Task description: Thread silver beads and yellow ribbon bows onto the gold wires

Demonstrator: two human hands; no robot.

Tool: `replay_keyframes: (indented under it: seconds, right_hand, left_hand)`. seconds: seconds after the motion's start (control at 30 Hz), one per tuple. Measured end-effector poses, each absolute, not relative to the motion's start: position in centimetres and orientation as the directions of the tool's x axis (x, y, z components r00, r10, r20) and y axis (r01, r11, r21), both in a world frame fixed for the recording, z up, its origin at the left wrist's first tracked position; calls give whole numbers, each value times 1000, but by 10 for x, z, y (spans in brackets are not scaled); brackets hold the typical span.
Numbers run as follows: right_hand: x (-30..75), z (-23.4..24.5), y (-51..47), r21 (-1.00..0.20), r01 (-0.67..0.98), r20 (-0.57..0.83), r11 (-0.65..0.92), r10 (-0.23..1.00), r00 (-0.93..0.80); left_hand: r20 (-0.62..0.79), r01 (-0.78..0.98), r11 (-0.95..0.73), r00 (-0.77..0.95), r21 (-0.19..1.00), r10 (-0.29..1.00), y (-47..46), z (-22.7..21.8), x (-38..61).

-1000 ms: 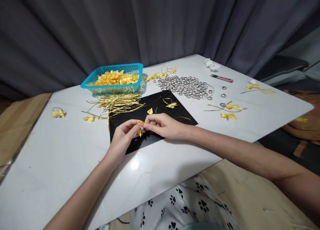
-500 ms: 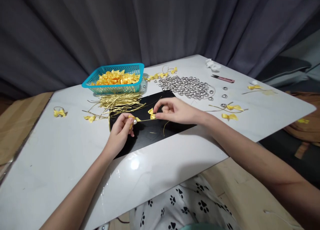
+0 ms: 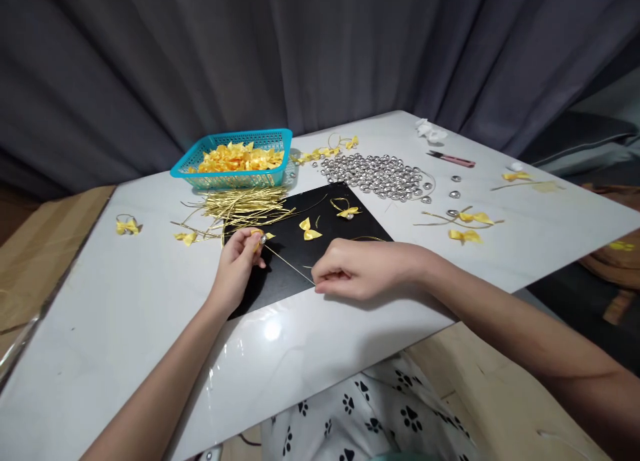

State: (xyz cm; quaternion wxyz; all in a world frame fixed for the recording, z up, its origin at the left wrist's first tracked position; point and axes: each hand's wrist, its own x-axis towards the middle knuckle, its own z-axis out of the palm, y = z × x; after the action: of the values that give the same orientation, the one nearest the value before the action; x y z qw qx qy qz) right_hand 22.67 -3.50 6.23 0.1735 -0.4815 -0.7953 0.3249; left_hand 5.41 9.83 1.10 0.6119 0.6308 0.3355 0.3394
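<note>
My left hand (image 3: pixel 243 256) is closed on a small yellow ribbon bow with a silver bead (image 3: pixel 263 239) at its middle. From the bead a thin gold cord (image 3: pixel 290 263) runs down to the right, stretched straight. Its other end is pinched in my right hand (image 3: pixel 350 269), low over the front edge of a black mat (image 3: pixel 280 284). On the mat between the hands and the back lie a loose yellow bow (image 3: pixel 310 230) and a beaded bow on a cord loop (image 3: pixel 349 213).
Behind the mat are a pile of gold cords (image 3: pixel 245 206) and a teal basket (image 3: pixel 181 169) of yellow bows. Silver beads (image 3: pixel 380 176) spread at the back right, near pink-handled snips (image 3: pixel 453 159). More bows (image 3: pixel 465 236) lie at the right, and a looped bow (image 3: pixel 127 226) at the left.
My right hand has moved down and toward me from beside the loose bow, drawing the cord taut. The loose bow and the beaded looped bow behind that hand now show. My left hand keeps its hold.
</note>
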Motion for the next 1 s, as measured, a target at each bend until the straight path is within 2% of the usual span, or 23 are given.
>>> replay_keyframes:
  seconds: [0.1,0.2,0.27,0.33,0.47,0.53,0.6,0.67,0.7,0.8,0.9,1.0]
  right_hand:
    - [230,59,-31,-719,672,-127,179,916,-380]
    - [235,52,-24,-753,655,-181,-64,977,-112]
    - [236,47,-20,-782,599,-157,-173,984,78]
    - [235,41,-17,-782,596,-70,-179,977,202]
    - [230,34,-14,-623,776,252,-102,912,322]
    - [227,33,-13,-658,752,350,-24,875,335]
    - [223,33,-12,-820,570,270,47,910,314]
    - [218,34,-11,-954,301,82,16,975,208]
    - [216,34,-11,-982,185,4,-23,990,142]
    - [209,32,-12,-994,-59,-96,-94,994,42]
    - [205,29,-14,-945,-281,-174,-168,985,-3]
    - [204,28,-15,-885,-412,-221,-216,975,-37]
  left_hand:
    - [22,-8,-21,548,1000,836,101,12,53]
    - [23,-37,-2,555,999,831,101,14,51]
    - [0,-55,38,566,998,824,99,16,51]
    - [-15,-72,70,585,995,811,94,18,51]
    - [4,-81,61,632,995,775,81,23,55]
    - [8,-64,45,655,997,755,75,27,56]
    - [8,-51,36,674,998,739,70,31,57]
    - [8,-46,33,690,998,723,66,34,57]
    - [7,-43,32,699,999,715,65,35,57]
    - [7,-37,29,727,999,686,65,35,57]
    - [15,-45,27,740,999,672,67,35,57]
    - [17,-43,22,735,999,678,67,35,57]
